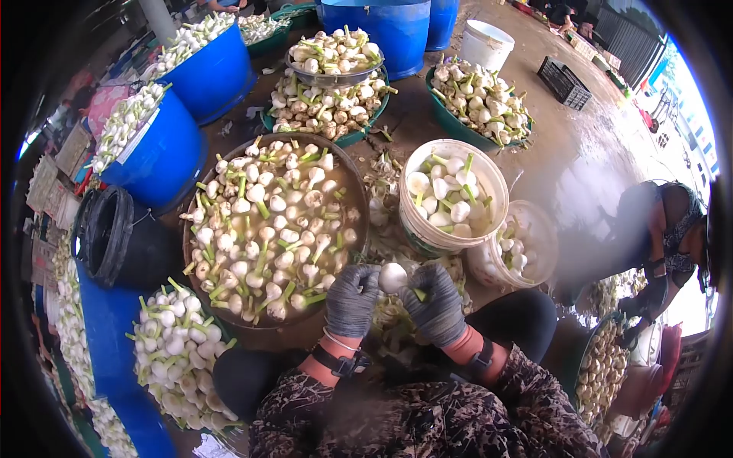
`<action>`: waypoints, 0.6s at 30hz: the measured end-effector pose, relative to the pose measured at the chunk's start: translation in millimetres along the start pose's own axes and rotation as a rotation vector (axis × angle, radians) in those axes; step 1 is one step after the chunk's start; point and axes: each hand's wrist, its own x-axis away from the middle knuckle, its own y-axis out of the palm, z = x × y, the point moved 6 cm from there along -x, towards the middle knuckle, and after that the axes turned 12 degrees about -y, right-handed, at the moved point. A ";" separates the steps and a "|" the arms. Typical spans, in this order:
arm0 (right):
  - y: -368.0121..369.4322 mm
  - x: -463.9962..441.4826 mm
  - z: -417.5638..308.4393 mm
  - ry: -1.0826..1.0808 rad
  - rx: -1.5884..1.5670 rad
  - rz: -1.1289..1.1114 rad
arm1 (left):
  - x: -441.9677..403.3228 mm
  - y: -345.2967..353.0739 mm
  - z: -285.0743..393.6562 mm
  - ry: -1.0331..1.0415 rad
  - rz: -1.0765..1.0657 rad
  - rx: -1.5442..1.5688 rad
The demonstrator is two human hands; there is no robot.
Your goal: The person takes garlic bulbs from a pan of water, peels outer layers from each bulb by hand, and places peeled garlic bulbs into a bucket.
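Note:
Between my two grey-gloved hands is a peeled white garlic bulb (393, 278) with a short green stem. My left hand (351, 301) is closed, its fingertips pinching the bulb's left side. My right hand (437, 307) is curled closed around the stem end; what its fingertips do behind the bulb is partly hidden. Just ahead on the left is a wide round basin (365, 206) of murky water with many garlic bulbs floating in it. A white bucket (408, 217) holding cleaned bulbs stands beyond my right hand, with a second white bucket (551, 248) tilted beside it.
Peelings (397, 324) litter the ground below my hands. A garlic heap (179, 355) lies at left, near a black bucket (145, 248) and blue tubs (164, 172). Green basins of garlic (481, 103) and a black crate (563, 82) stand farther off. Another person (668, 229) bends at right.

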 end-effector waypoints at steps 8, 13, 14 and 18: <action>6.0 5.3 24.6 0.238 -0.391 0.138 | 4.1 21.6 -14.9 -0.177 -0.465 0.651; -8.6 -26.7 -22.3 -0.153 0.220 -0.103 | 2.8 16.6 -21.2 -0.353 -0.470 0.460; -9.8 -29.0 -21.6 -0.151 0.220 -0.101 | 4.0 15.1 -21.6 -0.352 -0.472 0.458; -5.6 -32.0 -25.1 -0.180 0.397 -0.261 | 9.6 15.4 -20.1 -0.205 -0.461 0.269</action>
